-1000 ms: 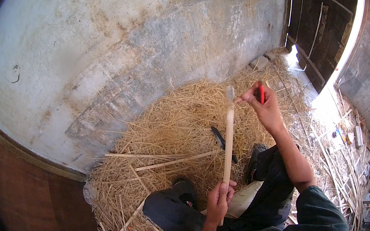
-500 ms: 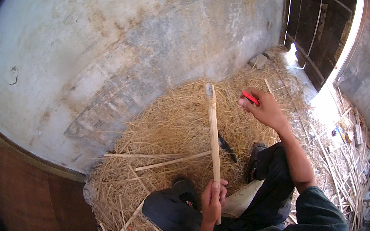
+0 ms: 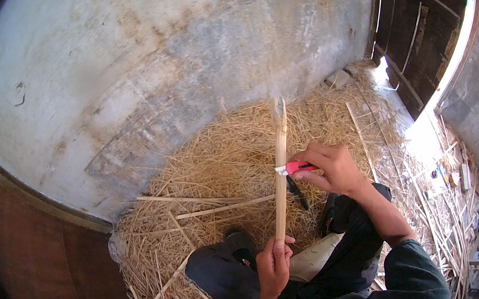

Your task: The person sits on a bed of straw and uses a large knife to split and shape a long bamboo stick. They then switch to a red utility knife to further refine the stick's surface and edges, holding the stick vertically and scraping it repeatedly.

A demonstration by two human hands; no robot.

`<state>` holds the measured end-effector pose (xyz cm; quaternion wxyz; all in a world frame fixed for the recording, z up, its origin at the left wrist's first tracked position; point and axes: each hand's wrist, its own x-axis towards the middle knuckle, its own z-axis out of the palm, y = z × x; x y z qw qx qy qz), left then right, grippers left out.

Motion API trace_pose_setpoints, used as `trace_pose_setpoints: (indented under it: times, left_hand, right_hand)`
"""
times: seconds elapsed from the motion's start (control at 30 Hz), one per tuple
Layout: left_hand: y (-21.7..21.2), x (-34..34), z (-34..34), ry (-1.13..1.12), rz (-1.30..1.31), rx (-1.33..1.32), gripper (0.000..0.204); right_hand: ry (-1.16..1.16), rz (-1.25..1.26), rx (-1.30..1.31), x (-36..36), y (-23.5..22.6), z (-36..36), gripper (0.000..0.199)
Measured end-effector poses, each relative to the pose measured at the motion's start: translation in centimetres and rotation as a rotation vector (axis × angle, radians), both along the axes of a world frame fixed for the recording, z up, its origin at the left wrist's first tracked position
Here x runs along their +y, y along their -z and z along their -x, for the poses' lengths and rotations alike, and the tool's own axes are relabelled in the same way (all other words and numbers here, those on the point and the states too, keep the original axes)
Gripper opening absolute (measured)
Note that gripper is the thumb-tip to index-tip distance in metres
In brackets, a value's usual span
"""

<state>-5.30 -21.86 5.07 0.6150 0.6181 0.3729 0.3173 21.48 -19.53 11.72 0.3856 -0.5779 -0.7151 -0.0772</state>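
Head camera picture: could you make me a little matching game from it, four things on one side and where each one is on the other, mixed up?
Things:
1. Red tool
2. Pale wooden stick
3. Black object
4. Dark plank panel

Places:
A. Lying on the straw
B. At the picture's upper right
C. Gripped near its lower end by the left hand
D. Held in the right hand

Right pairs: 1-D, 2-C, 3-A, 4-B
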Motion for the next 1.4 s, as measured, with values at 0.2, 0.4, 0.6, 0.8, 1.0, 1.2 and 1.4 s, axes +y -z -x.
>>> trace_pose_setpoints:
  times: [0.2,0.4,0.6,0.8,1.0,1.2,1.4]
  left_hand:
    - [-1.4,0.6,0.1,-0.035,-0.025,0.004,0.033]
    - [-3.7,2.4,-0.4,-0.055,0.015,0.035,0.033]
    - [-5.1,3.7,-1.3,-0.074,-0.013,-0.013,0.032]
    - [-4.8,4.4,-1.8,-0.103,-0.119,0.037,0.034]
    - [-5.0,4.6,-2.1,-0.118,-0.082,0.02,0.034]
    - [-4.4,4.0,-1.7,-0.071,-0.081,0.064,0.039]
    - [-4.6,3.0,-1.7,-0.088,-0.096,0.104,0.043]
  right_hand:
    - [-0.033,0.034,-0.057,-0.4,0.2,1.9,0.027]
    - [-0.087,0.012,-0.034,-0.5,1.5,3.2,0.034]
    - [-0.114,0.014,-0.03,-0.7,1.3,4.6,0.033]
    - [-0.117,0.009,-0.027,-0.8,1.7,5.1,0.035]
    - [-0.081,0.002,-0.016,-1.0,1.4,5.5,0.038]
    - [0.027,-0.003,0.067,-0.5,1.2,4.3,0.028]
    - [0.042,0.025,0.097,-0.6,0.5,4.0,0.028]
